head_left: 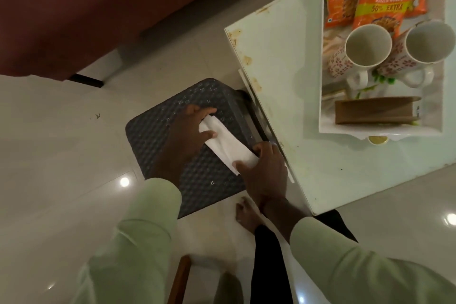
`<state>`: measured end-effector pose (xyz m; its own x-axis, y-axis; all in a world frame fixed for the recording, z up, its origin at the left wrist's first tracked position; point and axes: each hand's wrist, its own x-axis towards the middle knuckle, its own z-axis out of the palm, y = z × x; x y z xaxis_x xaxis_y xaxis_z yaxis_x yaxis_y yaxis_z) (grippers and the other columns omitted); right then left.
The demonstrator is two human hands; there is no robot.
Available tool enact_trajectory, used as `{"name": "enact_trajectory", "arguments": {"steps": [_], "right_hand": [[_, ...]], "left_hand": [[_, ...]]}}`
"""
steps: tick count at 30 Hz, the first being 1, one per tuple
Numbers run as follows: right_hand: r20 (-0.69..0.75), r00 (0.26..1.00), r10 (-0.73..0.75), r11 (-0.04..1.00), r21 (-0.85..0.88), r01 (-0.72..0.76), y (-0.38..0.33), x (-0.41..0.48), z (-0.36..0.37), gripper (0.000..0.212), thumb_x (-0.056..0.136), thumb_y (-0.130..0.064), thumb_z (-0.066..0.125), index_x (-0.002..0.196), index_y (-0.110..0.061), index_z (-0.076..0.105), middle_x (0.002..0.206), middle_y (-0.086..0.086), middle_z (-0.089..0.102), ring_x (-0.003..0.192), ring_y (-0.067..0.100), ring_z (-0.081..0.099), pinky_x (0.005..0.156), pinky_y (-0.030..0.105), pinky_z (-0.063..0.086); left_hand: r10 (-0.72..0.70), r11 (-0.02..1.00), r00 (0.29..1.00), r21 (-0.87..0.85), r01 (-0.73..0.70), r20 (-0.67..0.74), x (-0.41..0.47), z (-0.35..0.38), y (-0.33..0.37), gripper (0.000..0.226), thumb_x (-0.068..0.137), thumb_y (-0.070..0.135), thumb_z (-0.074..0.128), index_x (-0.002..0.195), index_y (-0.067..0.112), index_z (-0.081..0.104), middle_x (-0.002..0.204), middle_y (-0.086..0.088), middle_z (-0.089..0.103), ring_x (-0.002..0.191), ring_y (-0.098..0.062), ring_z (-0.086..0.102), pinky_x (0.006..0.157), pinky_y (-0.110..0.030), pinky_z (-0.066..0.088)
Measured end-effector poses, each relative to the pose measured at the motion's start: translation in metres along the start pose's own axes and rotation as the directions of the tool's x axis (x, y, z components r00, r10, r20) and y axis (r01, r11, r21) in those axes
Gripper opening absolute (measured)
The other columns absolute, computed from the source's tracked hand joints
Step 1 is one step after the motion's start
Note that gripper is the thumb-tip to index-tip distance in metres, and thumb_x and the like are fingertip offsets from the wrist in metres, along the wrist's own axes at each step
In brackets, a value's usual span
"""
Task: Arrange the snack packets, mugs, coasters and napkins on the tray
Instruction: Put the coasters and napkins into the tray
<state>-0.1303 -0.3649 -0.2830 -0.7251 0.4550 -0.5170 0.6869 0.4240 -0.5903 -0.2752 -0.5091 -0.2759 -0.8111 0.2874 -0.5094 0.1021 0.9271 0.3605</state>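
A white napkin (pixel 227 143) lies folded on a dark grey woven stool (pixel 172 128). My left hand (pixel 190 128) holds its far end and my right hand (pixel 264 170) pinches its near end. On the white table to the right stands a white tray (pixel 321 81). In the tray lie orange snack packets (pixel 380 0), two white flowered mugs (pixel 365 49) (pixel 427 44) side by side, and a brown stack of coasters (pixel 375 111) near its front edge.
The white table (pixel 278 61) has stained edges and stands right of the stool. A dark red sofa (pixel 98 2) fills the upper left. My bare foot (pixel 246 215) rests on the glossy tile floor below the stool. A wooden piece (pixel 181 276) stands at the bottom.
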Motion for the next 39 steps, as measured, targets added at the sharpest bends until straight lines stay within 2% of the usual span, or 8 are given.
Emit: {"name": "enact_trajectory", "arguments": {"steps": [5, 10, 15, 19, 22, 25, 28, 39], "right_hand": [[-0.036, 0.999, 0.033, 0.999, 0.044, -0.031, 0.0, 0.0, 0.004, 0.04, 0.069, -0.043, 0.079, 0.096, -0.027, 0.053, 0.098, -0.009, 0.053, 0.092, 0.016, 0.053, 0.077, 0.038, 0.053], [-0.05, 0.994, 0.1, 0.988, 0.122, -0.094, -0.004, 0.0, -0.005, 0.028, 0.078, -0.039, 0.075, 0.099, -0.029, 0.061, 0.095, -0.009, 0.064, 0.088, 0.014, 0.061, 0.08, 0.035, 0.058], [0.019, 0.998, 0.06, 0.984, 0.167, -0.062, 0.011, 0.013, -0.062, 0.016, 0.085, -0.028, 0.064, 0.098, -0.026, 0.074, 0.092, -0.004, 0.071, 0.086, 0.016, 0.064, 0.081, 0.036, 0.056], [-0.105, 0.991, -0.078, 0.987, 0.13, 0.092, 0.032, 0.026, -0.146, 0.012, 0.081, -0.023, 0.071, 0.091, -0.03, 0.075, 0.086, -0.014, 0.066, 0.085, 0.011, 0.061, 0.075, 0.029, 0.048], [-0.198, 0.964, -0.177, 0.983, 0.004, 0.182, 0.051, 0.032, -0.21, 0.015, 0.08, -0.023, 0.074, 0.092, -0.031, 0.075, 0.084, -0.024, 0.057, 0.088, 0.01, 0.057, 0.078, 0.034, 0.047], [-0.259, 0.936, -0.237, 0.971, -0.088, 0.222, 0.069, 0.039, -0.258, 0.02, 0.078, -0.019, 0.074, 0.095, -0.03, 0.074, 0.093, -0.015, 0.064, 0.094, 0.016, 0.058, 0.083, 0.044, 0.048], [-0.334, 0.906, -0.26, 0.964, -0.138, 0.225, 0.089, 0.051, -0.292, 0.022, 0.079, -0.017, 0.074, 0.097, -0.029, 0.074, 0.096, -0.009, 0.067, 0.094, 0.016, 0.057, 0.084, 0.045, 0.049], [-0.357, 0.898, -0.256, 0.95, -0.265, 0.165, 0.133, 0.1, -0.307, 0.016, 0.084, -0.023, 0.073, 0.1, -0.027, 0.074, 0.095, -0.008, 0.069, 0.092, 0.018, 0.056, 0.082, 0.041, 0.044]], "left_hand": [[0.079, 0.997, 0.997, 0.005, -0.08, 0.022, 0.004, -0.004, -0.002, 0.03, 0.076, 0.032, 0.074, 0.104, 0.029, 0.063, 0.112, 0.003, 0.051, 0.097, -0.012, 0.046, 0.082, -0.024, 0.033], [0.039, 0.998, 0.996, 0.043, -0.042, 0.086, -0.006, -0.011, 0.004, 0.015, 0.081, 0.034, 0.07, 0.087, 0.025, 0.059, 0.098, 0.006, 0.048, 0.09, -0.012, 0.047, 0.078, -0.026, 0.035], [0.124, 0.991, 0.987, -0.052, -0.119, 0.101, -0.035, -0.02, 0.035, 0.006, 0.088, 0.035, 0.06, 0.09, 0.034, 0.054, 0.087, 0.015, 0.059, 0.079, -0.006, 0.059, 0.066, -0.017, 0.041], [0.18, 0.954, 0.981, -0.23, -0.192, -0.073, -0.055, -0.013, 0.094, 0.027, 0.085, 0.018, 0.066, 0.092, 0.04, 0.053, 0.087, 0.021, 0.059, 0.079, -0.001, 0.061, 0.068, -0.015, 0.045], [0.205, 0.906, 0.969, -0.347, -0.241, -0.137, -0.058, -0.001, 0.147, 0.029, 0.082, 0.029, 0.063, 0.107, 0.042, 0.06, 0.095, 0.024, 0.061, 0.089, 0.0, 0.062, 0.076, -0.014, 0.046], [0.314, 0.891, 0.93, -0.28, -0.359, -0.192, -0.048, 0.012, 0.195, 0.019, 0.083, 0.036, 0.057, 0.099, 0.033, 0.067, 0.088, 0.024, 0.057, 0.083, -0.001, 0.056, 0.077, -0.01, 0.041], [0.338, 0.895, 0.908, -0.213, -0.391, -0.246, -0.036, 0.028, 0.237, 0.017, 0.082, 0.019, 0.069, 0.098, 0.021, 0.071, 0.09, 0.014, 0.066, 0.085, -0.012, 0.058, 0.075, -0.024, 0.046], [0.339, 0.935, 0.903, -0.011, -0.354, -0.263, 0.0, 0.078, 0.282, 0.02, 0.087, 0.022, 0.06, 0.104, 0.021, 0.069, 0.097, 0.004, 0.069, 0.091, -0.021, 0.056, 0.074, -0.035, 0.049]]}}
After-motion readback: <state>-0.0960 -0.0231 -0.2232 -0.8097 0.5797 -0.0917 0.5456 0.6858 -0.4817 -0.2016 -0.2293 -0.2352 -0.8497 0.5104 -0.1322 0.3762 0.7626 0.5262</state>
